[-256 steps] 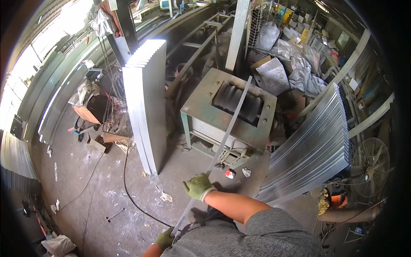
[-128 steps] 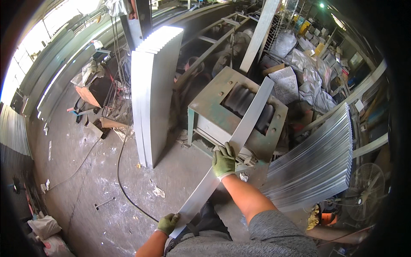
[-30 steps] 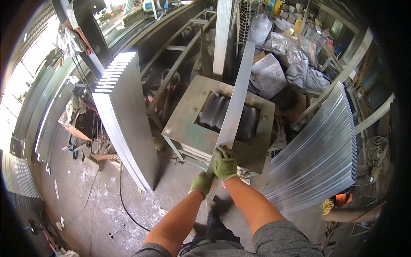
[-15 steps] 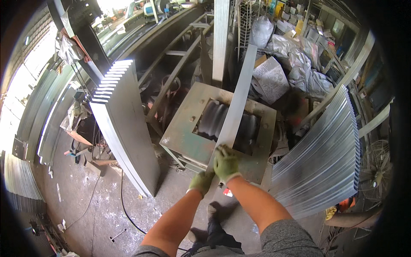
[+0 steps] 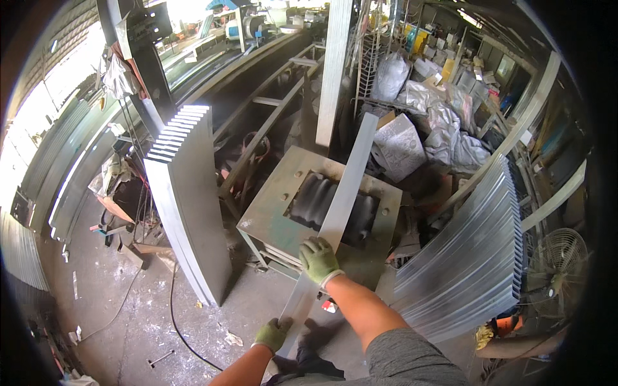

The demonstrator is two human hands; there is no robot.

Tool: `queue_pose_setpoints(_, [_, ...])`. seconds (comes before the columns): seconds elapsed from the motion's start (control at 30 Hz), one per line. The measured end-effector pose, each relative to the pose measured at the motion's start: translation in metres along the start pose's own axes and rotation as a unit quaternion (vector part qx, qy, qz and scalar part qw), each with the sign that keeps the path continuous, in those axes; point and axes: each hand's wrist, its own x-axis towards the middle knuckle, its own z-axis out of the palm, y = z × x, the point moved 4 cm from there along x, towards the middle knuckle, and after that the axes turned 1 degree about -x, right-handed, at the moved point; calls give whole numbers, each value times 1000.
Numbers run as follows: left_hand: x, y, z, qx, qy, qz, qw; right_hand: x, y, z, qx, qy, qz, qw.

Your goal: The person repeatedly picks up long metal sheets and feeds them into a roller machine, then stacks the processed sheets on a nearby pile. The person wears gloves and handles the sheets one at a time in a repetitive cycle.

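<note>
A long flat metal strip (image 5: pixel 351 180) slants across the top of a greenish metal box-shaped machine (image 5: pixel 267 215), its near end reaching down toward my body. In the machine's top opening, black ribbed rollers (image 5: pixel 313 201) show on both sides of the strip. My right hand (image 5: pixel 318 258), in a green glove, is closed over the strip at the machine's near edge. Lower and to the left, my gloved left hand (image 5: pixel 271 334) grips the strip's edge near its close end. The undersides of both hands are hidden.
To the left leans a stack of smooth metal panels (image 5: pixel 203 212); to the right stands a stack of ribbed metal sheets (image 5: pixel 463 244). A pale post (image 5: pixel 333 77) rises behind the machine. A black cable (image 5: pixel 175 315) crosses the floor. A fan (image 5: pixel 559 260) stands far right.
The strip has slid toward me over the machine. My left hand has moved down and left along it, away from my right hand. The head view has shifted slightly.
</note>
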Motion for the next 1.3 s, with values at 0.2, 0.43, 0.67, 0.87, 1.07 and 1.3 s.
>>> queue_pose_setpoints(0.2, [-34,-56,7,-3,-2,4,1000,-35,-46,14,-11,13,-23,1000])
queue_pose_setpoints(0.43, [-87,-155,18,-12,-1,-6,1000,-96,-138,33,18,-11,4,1000])
queue_pose_setpoints(0.67, [-144,-240,17,-9,-18,-39,999,-148,-222,48,16,-57,17,998])
queue_pose_setpoints(0.87, [-208,-319,12,-1,-23,-59,998,-201,-309,59,35,-76,17,996])
queue_pose_setpoints(1.07, [-270,-392,1,-12,-4,-72,997,-236,-382,45,144,-123,11,982])
queue_pose_setpoints(1.3, [-254,-531,11,-10,-36,-42,998,-215,-329,2,286,68,136,946])
